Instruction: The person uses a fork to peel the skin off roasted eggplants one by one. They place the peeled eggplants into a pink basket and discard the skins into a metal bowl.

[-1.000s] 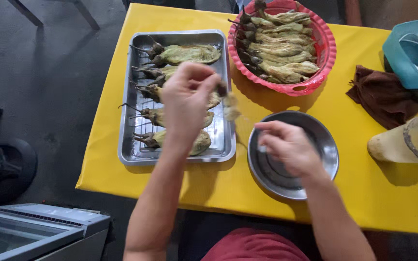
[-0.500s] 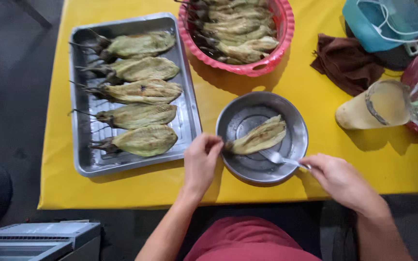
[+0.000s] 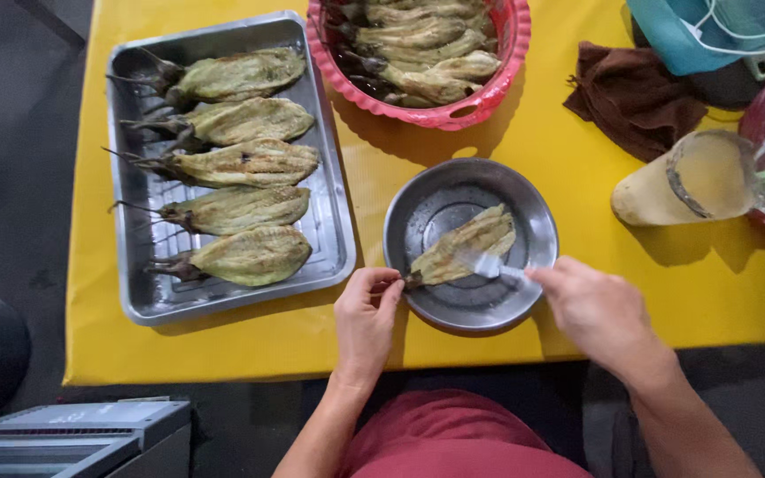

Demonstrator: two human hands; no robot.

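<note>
My left hand [image 3: 365, 312] pinched the stem of the flattened eggplant [image 3: 464, 246], which lay in the round metal bowl [image 3: 418, 205] near the table's front edge. My right hand [image 3: 597, 310] was closed on a fork [image 3: 491, 265], tines pressed on the flesh. Risk as I judged it: soft flesh tearing off the stem (grip was only fingertips), or the bowl skidding on the yellow cloth [image 3: 524, 150]
</note>
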